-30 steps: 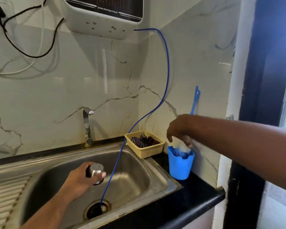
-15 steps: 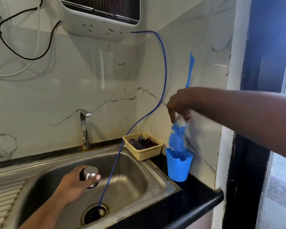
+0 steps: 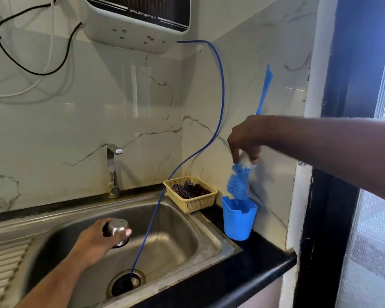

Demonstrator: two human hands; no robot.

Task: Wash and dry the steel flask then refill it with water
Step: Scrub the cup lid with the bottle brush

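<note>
flask [image 3: 117,232] first: it's in the left hand [image 3: 93,243], fingers and thumb wrapped round the body, held low over the sink [image 3: 176,230] bowl with its base facing the camera, so i can't see the mouth or tell if anything's in it. if that steel is wet it could slide out of a one-handed hold and clang into the bowl, though at least the bowl would catch it. just right of it the blue tube [image 3: 220,96] drops down into the drain [image 3: 126,283], and i reckon that's the main snag risk: swing the flask or the brush across and you hook the tube and yank it out of the hole. the tap [image 3: 112,172] sits at the back, well apart from the flask, and both hands are busy, so turning it on means freeing one. the basket [image 3: 193,205] perches on the sink's back corner right under the brush's likely path, easy to drip on or bump. the blue cup [image 3: 238,223] looks light and stands near the counter [image 3: 242,270] edge, with the brush [image 3: 239,183] tip just at its mouth, so bristles catching the rim could tip it. right hand [image 3: 247,138] pinches the brush at the top of the bristles, with the long handle poking up behind, close to the side wall [image 3: 253,63]. open room is mid-bowl; the right side's cramped.
</note>
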